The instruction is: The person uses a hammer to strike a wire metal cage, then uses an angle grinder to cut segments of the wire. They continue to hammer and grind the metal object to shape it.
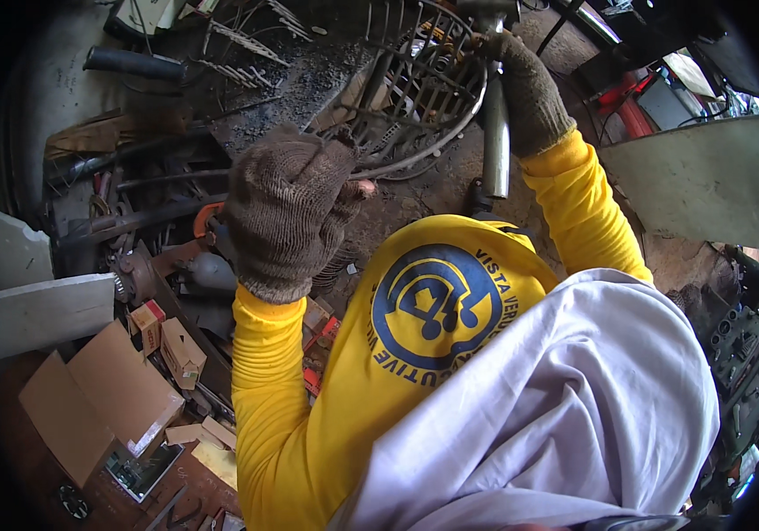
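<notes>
Grille [419, 118]: 12 o'clock, over the littered floor [415, 196]; what bears its weight is unclear. Left hand [289, 208]: 10 to 11 o'clock, gloved, clenched on the rim's near-left edge. Right hand [530, 93]: 1 o'clock, gloved, fingers apparently curled round the far-right rim. Opposed grips presumably stop it twisting. Tube [496, 142]: 1 o'clock, beside right hand; contact unclear.

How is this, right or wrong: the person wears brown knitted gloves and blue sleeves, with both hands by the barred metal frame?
Not quite: the sleeves are yellow, not blue, as the head view shows. The rest holds: brown knitted gloves, with the left hand and right hand by the barred metal frame.
</notes>
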{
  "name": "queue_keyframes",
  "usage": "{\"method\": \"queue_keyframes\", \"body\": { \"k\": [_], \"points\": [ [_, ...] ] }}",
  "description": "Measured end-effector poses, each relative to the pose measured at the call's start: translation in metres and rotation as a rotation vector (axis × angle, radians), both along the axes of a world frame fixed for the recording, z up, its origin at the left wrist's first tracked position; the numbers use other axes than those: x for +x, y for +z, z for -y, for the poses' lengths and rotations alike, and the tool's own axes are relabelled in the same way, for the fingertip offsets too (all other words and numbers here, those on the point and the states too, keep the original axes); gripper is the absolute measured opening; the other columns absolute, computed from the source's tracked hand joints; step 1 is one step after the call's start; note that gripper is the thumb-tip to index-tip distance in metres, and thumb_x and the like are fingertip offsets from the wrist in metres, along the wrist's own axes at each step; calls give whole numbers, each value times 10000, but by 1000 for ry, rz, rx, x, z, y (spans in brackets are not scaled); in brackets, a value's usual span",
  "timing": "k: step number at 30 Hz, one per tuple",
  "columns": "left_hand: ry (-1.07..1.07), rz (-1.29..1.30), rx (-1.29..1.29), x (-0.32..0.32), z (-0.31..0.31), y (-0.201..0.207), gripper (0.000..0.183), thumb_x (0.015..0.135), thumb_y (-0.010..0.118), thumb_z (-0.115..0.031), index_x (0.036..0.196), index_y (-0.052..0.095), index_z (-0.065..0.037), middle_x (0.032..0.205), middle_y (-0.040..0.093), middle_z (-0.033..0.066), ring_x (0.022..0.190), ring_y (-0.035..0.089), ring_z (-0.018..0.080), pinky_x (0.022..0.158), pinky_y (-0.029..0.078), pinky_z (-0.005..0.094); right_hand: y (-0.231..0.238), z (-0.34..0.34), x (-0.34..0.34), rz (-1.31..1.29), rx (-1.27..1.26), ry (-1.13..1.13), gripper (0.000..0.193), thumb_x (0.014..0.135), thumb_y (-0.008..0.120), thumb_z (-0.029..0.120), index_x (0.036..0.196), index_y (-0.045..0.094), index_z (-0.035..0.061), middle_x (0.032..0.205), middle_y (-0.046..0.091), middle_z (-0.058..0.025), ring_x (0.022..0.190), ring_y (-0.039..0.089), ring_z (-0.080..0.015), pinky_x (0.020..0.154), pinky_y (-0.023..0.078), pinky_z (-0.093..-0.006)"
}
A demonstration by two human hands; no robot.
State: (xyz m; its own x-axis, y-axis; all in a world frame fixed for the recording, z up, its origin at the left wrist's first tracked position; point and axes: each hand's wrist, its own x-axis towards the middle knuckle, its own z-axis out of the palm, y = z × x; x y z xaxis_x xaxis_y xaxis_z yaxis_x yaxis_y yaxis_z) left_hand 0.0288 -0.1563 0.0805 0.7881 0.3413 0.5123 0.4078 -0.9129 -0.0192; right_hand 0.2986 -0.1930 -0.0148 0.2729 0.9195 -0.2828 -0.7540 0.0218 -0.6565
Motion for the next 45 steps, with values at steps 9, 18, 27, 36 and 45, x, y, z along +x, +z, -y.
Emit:
{"method": "queue_keyframes", "body": {
  "k": [9,18,27,36,45],
  "points": [
    [7,33,-93,-10,5,-2,194,900,711,-265,979,686,-90,822,664,81,733,654,301,670,526,394,-11,-4,-20,-17,-109,96,408,938,664,373,1221,587,89,1006,696,-68,804,703,-167,715,599,-301],
    [226,207,-265,-13,4,-5,213,926,689,-260,941,709,-48,840,697,118,741,678,315,682,535,385,-5,12,-21,437,-158,122,668,860,704,579,1187,577,10,909,642,-66,778,638,-139,699,554,-280],
    [216,83,-93,-3,9,-12,200,898,713,-276,889,710,-77,773,692,100,666,676,267,609,547,370,55,45,-50,1238,-100,31,833,649,910,468,1191,515,-26,984,669,-163,917,681,-281,809,556,-396],
    [236,49,-111,2,21,-4,196,893,727,-239,981,723,-64,872,724,123,745,702,297,675,553,378,56,41,-58,1394,-63,95,765,657,884,523,1037,488,-9,881,633,-169,856,662,-321,749,526,-421],
    [232,70,-72,1,26,2,176,890,728,-256,883,710,-81,783,696,86,675,671,261,612,539,361,47,42,-59,1284,7,111,681,702,869,450,1039,497,-10,903,641,-171,862,660,-326,748,522,-423]
  ]
}}
